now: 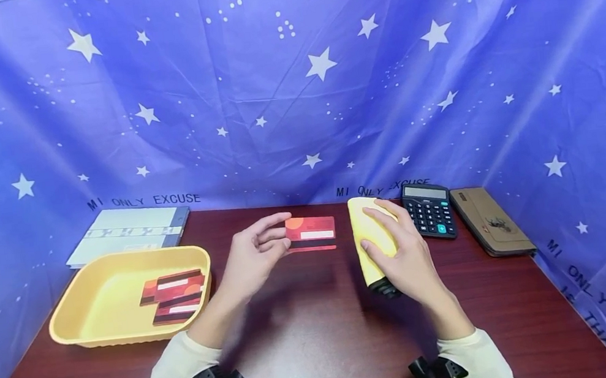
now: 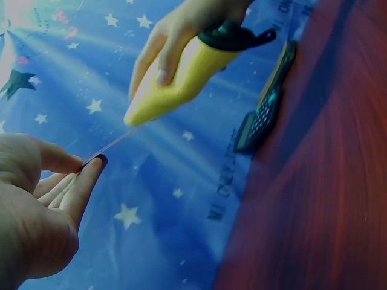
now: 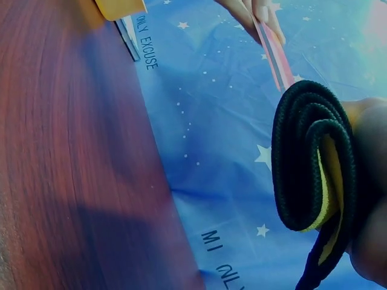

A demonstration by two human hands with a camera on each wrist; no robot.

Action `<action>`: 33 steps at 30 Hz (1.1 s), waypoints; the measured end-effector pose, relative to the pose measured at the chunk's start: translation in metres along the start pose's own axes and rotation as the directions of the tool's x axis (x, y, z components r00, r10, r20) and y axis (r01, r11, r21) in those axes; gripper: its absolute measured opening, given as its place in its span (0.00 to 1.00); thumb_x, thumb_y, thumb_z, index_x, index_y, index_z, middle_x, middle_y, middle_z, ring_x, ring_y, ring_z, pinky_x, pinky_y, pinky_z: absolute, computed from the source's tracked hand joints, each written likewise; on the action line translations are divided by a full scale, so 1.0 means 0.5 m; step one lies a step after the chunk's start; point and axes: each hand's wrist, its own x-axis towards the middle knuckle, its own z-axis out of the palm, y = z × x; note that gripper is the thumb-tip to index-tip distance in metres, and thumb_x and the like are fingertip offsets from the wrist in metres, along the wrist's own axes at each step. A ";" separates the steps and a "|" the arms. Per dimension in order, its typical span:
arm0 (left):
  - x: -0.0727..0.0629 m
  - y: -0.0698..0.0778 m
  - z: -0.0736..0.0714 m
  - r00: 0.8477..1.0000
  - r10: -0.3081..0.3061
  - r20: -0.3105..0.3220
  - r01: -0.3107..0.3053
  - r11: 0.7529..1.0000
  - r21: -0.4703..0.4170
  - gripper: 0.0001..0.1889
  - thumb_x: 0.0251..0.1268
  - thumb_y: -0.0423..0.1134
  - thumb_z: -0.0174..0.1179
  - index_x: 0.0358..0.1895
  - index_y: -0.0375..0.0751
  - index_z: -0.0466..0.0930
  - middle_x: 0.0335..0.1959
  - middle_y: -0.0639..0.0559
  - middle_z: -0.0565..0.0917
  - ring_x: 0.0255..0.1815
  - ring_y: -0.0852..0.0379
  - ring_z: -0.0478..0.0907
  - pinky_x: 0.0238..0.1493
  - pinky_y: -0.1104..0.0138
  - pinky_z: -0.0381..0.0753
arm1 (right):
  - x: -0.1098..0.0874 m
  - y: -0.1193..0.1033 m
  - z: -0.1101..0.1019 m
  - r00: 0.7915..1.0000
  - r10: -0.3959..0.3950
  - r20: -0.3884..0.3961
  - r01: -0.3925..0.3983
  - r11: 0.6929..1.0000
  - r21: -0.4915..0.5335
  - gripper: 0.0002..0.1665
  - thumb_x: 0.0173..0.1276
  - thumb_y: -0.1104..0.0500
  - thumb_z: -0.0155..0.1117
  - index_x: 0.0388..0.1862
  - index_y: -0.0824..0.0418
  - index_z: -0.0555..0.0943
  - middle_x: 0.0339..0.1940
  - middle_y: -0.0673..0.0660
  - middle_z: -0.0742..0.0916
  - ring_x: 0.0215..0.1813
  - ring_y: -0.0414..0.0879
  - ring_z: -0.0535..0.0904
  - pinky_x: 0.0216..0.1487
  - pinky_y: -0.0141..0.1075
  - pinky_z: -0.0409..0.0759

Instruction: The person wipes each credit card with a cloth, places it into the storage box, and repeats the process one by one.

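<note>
My left hand (image 1: 253, 253) pinches a red bank card (image 1: 312, 233) by its left edge, thumb against fingers. The card has an orange circle, a white strip and a dark band, and is raised over the table. In the left wrist view it shows almost edge-on, a thin line from the fingertips. To its right, my right hand (image 1: 405, 251) grips a folded yellow cloth (image 1: 372, 234) with black edging. Its rolled layers show end-on in the right wrist view, where the card's far end comes right up to the cloth (image 3: 311, 157).
On the left, a yellow basin (image 1: 97, 340) holds several similar red cards (image 1: 176, 298). Behind it lies a pale notebook (image 1: 124, 229). A black calculator (image 1: 428, 211) and a brown wallet (image 1: 492, 223) lie at the back right. A starry blue curtain (image 1: 267, 63) surrounds the dark wooden table (image 1: 303, 349).
</note>
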 end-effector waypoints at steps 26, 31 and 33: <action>-0.106 0.054 -0.354 0.993 -0.036 -0.111 0.080 0.903 0.422 0.24 0.77 0.35 0.59 0.73 0.40 0.74 0.43 0.74 0.88 0.44 0.75 0.86 0.46 0.79 0.88 | 0.000 0.016 -0.001 1.000 0.025 0.009 -0.025 1.000 0.008 0.35 0.62 0.62 0.75 0.69 0.49 0.80 0.75 0.55 0.75 0.73 0.55 0.72 0.58 0.48 0.75; -0.134 0.033 -0.419 0.996 -0.083 -0.034 0.088 0.975 0.203 0.23 0.74 0.27 0.58 0.68 0.45 0.78 0.47 0.66 0.90 0.48 0.72 0.86 0.46 0.75 0.90 | -0.001 0.019 -0.001 0.999 0.031 0.015 -0.031 0.999 0.012 0.35 0.62 0.61 0.75 0.69 0.48 0.80 0.75 0.54 0.75 0.73 0.55 0.72 0.58 0.48 0.75; -0.144 0.026 -0.439 0.994 -0.105 -0.019 0.106 0.985 0.137 0.23 0.73 0.25 0.58 0.67 0.47 0.80 0.48 0.64 0.90 0.49 0.70 0.86 0.46 0.73 0.91 | 0.000 0.021 -0.001 1.000 0.027 0.014 -0.027 1.000 0.012 0.35 0.62 0.61 0.75 0.69 0.48 0.80 0.75 0.55 0.75 0.73 0.55 0.72 0.58 0.48 0.75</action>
